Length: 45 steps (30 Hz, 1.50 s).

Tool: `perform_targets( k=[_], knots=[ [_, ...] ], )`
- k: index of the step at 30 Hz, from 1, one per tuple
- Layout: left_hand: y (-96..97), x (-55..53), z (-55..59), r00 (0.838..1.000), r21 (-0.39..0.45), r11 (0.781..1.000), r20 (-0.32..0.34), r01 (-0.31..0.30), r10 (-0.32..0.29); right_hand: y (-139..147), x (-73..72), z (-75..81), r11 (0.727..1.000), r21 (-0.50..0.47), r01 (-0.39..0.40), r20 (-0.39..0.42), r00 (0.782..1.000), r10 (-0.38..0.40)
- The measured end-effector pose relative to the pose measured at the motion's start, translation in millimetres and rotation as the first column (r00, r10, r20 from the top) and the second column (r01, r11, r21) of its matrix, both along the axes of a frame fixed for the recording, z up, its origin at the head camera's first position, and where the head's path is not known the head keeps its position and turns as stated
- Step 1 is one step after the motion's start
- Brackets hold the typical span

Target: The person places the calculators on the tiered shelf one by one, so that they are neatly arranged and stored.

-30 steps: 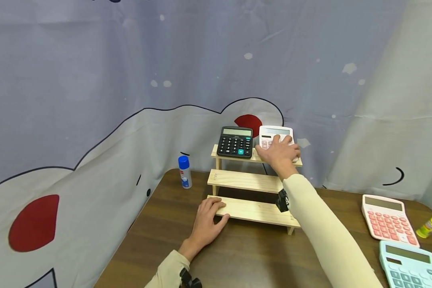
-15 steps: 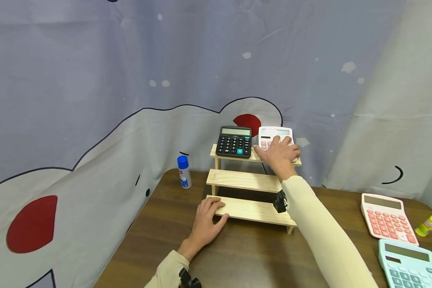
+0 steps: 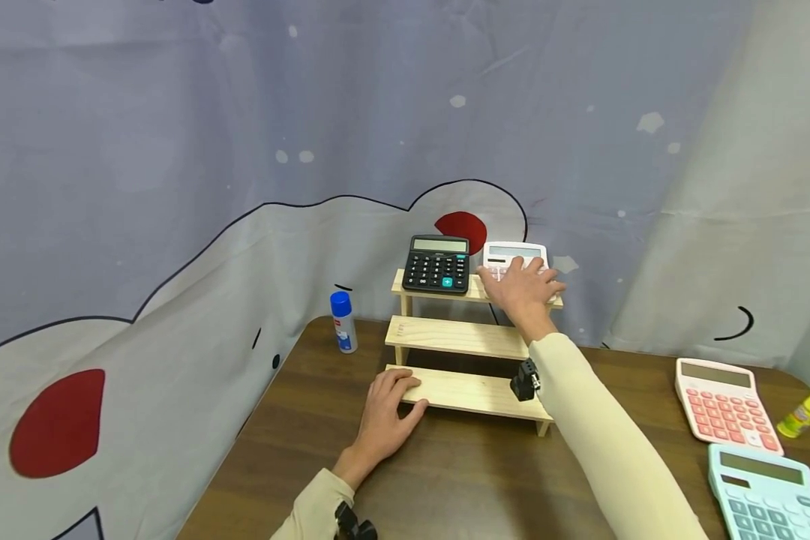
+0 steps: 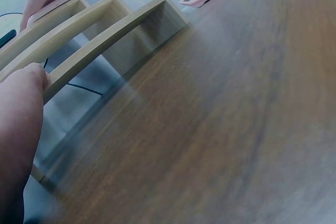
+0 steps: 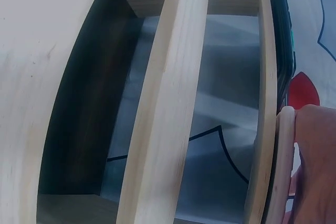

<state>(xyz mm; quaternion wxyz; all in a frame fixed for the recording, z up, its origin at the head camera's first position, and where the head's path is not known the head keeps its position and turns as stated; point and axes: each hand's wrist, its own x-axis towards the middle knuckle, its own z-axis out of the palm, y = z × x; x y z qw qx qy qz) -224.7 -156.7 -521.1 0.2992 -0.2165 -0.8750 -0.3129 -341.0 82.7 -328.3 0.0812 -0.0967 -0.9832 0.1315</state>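
Observation:
A three-tier wooden display stand (image 3: 469, 388) stands on the table. My left hand (image 3: 381, 421) holds the left end of its bottom board, fingers over the top and thumb at the front edge. On the top board, at the right, sits a white calculator (image 3: 513, 253) with pink keys. My right hand (image 3: 523, 291) spans it from above, thumb at its left edge and fingers spread over the keys to the right side, hiding most of them. Beside it on the left leans a black calculator (image 3: 436, 262). In the right wrist view, the white calculator's lower edge (image 5: 283, 150) lies along the top board.
At the right of the table lie a pink calculator (image 3: 725, 405) and a light blue calculator (image 3: 766, 491), close together. A yellow glue stick (image 3: 806, 414) is beside them. A blue-capped bottle (image 3: 344, 324) stands left of the stand. A patterned curtain (image 3: 243, 150) hangs behind.
The white calculator's top has lowered slightly under my right hand, tilting back a little. My left hand stays on the bottom board. The head view has shifted slightly.

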Motion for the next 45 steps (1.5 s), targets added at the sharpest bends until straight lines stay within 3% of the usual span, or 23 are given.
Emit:
perform_targets(
  k=[9,13,17,22,25,30,36,39,42,45],
  knots=[
    [-2.8,0.7,-1.3,1.0,-0.004,1.0,0.013,0.007,-0.007,8.7,1.2,-1.6,0.997,-0.041,-0.063,-0.017,0.998,0.062],
    [-3.0,0.7,-4.4,1.0,-0.017,1.0,0.014,-0.002,0.002,11.5,3.4,-4.2,0.993,-0.06,-0.101,-0.08,0.992,0.096],
    [-2.0,-1.4,-4.7,1.0,-0.018,1.0,0.008,-0.003,0.003,14.9,5.4,-6.6,0.985,-0.062,-0.159,-0.192,0.971,0.144],
    [-1.8,-0.7,-4.6,1.0,-0.008,1.0,0.007,0.002,-0.002,18.6,8.9,-16.2,0.975,-0.033,-0.222,-0.322,0.925,0.2],
    [-1.7,1.1,-5.3,1.0,-0.006,1.0,0.008,0.005,-0.005,19.4,11.5,-22.8,0.969,-0.003,-0.245,-0.399,0.889,0.224],
    [-0.6,-1.8,-5.3,1.0,-0.004,1.0,0.001,-0.002,0.002,20.7,15.7,-32.7,0.962,0.055,-0.267,-0.536,0.805,0.254],
    [-1.7,-4.2,-8.1,1.0,-0.018,1.0,0.002,-0.007,0.007,23.7,23.6,-54.7,0.946,0.079,-0.314,-0.625,0.724,0.292],
    [-2.0,-3.2,-10.5,1.0,-0.024,1.0,0.026,-0.007,0.008,24.6,24.8,-64.5,0.929,0.104,-0.356,-0.672,0.663,0.329],
    [-1.6,-2.9,-11.0,0.998,-0.019,1.0,0.057,-0.007,0.008,25.0,23.8,-70.5,0.911,0.148,-0.385,-0.724,0.585,0.365],
    [-1.9,-3.5,-9.6,0.998,-0.01,1.0,0.068,-0.006,0.007,23.8,22.3,-74.8,0.902,0.171,-0.396,-0.762,0.527,0.376]
  ],
)
